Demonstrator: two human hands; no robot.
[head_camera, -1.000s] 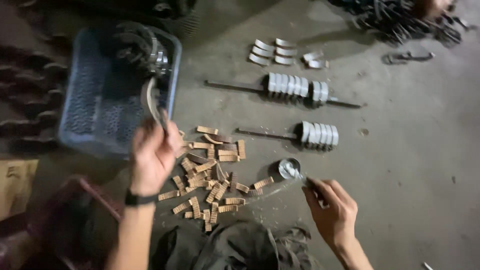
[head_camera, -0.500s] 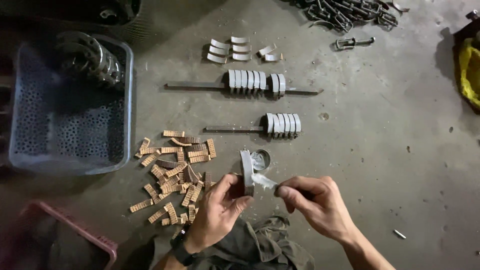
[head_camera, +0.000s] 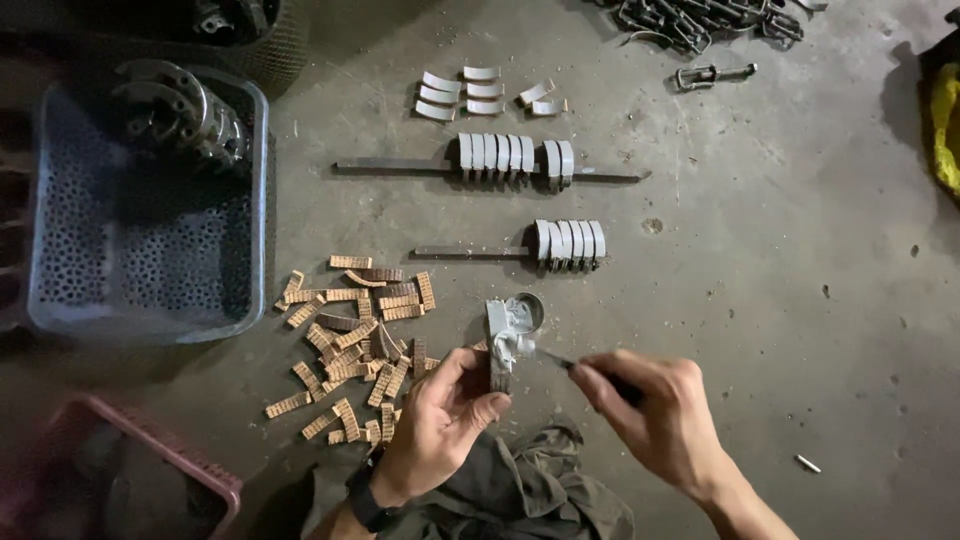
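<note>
Head view — left hand (head_camera: 440, 425) fingers still pinching the curved grey shoe (head_camera: 498, 345), right hand (head_camera: 660, 415) fingers now gripping a thin tool (head_camera: 580, 368).

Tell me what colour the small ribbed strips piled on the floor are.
The ribbed strips are light tan-brown, seen clearly in the head view beside the left hand.

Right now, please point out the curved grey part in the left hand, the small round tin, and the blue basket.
curved grey part (head_camera: 497, 330): head view, its upper end.
small round tin (head_camera: 530, 308): head view, its rim.
blue basket (head_camera: 258, 200): head view, its right wall.
</note>
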